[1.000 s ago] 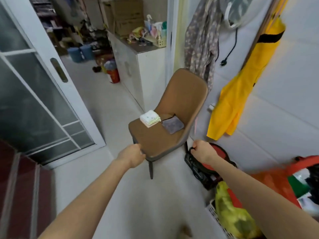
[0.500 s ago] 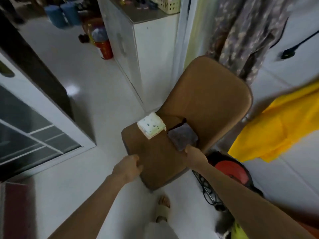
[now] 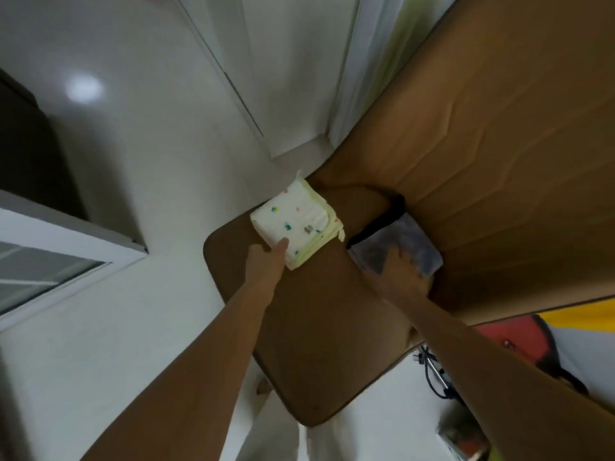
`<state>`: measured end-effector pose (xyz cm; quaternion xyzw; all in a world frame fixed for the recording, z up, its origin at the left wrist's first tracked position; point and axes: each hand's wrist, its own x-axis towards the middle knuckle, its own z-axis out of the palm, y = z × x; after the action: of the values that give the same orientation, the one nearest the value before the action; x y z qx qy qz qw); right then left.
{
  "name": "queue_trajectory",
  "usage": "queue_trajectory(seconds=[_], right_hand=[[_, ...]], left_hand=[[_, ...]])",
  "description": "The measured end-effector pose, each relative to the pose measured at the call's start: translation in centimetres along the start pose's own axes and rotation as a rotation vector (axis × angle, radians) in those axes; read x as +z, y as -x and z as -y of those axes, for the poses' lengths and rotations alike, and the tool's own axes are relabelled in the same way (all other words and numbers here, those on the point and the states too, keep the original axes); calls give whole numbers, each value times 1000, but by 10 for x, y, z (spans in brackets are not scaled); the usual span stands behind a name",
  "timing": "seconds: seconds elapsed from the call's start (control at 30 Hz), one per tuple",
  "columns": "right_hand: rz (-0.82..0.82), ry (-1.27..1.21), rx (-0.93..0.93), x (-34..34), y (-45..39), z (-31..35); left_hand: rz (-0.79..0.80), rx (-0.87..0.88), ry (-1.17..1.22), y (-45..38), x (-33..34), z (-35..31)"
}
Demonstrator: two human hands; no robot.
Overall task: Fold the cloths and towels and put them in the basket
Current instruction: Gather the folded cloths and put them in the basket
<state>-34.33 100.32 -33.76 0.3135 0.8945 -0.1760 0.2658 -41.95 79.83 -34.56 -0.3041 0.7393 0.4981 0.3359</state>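
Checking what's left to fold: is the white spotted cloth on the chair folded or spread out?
Folded: the white spotted cloth lies as a compact, thick square with stacked edges on the chair.

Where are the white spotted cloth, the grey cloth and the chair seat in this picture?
white spotted cloth [image 3: 293,224]: head view, middle of its top face.
grey cloth [image 3: 412,241]: head view, top face beyond the right hand.
chair seat [image 3: 319,321]: head view, bare brown surface between the forearms.
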Motion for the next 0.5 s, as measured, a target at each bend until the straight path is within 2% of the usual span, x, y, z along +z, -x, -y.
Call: queue_trajectory(seconds=[0.1,0.17,0.3,0.4,0.5], right_hand=[[-96,108,26,36,-25,5],[-187,199,59,60,-36,7],[-263,348,33,69,-46,2],[-283,325,-47,60,-50,-11],[-221,145,-105,42,-38,-24]], left_hand=[[24,-112,162,-36,13,5],[5,-127,220,-56,18,4],[50,-151,372,-69,22,4],[97,-88,462,-61,20,1],[36,39,326,-39,18,-6]])
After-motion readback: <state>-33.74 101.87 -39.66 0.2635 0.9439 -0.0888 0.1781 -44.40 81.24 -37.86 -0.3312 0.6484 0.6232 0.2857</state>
